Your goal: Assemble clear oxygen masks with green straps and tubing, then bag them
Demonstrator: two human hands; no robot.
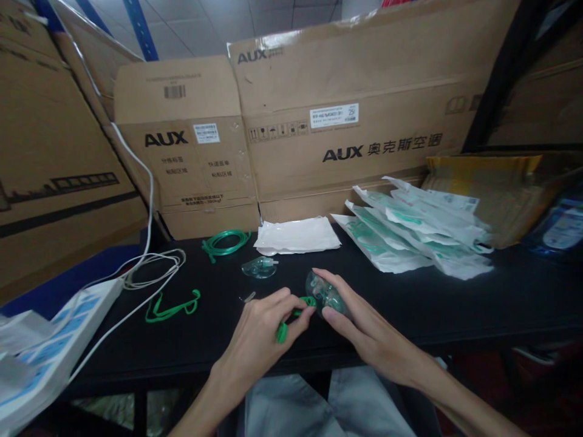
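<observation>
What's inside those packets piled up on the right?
Green contents show through the packets, too blurred to identify. Where the packets overlap or look whitish, whatever lies inside is hidden.

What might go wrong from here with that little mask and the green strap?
The mask, held in the right hand, looks thin, so a hard squeeze might bend it. The strap is bunched in the left hand and may tangle. A small clear piece lies close beside that hand and could get knocked away.
</observation>
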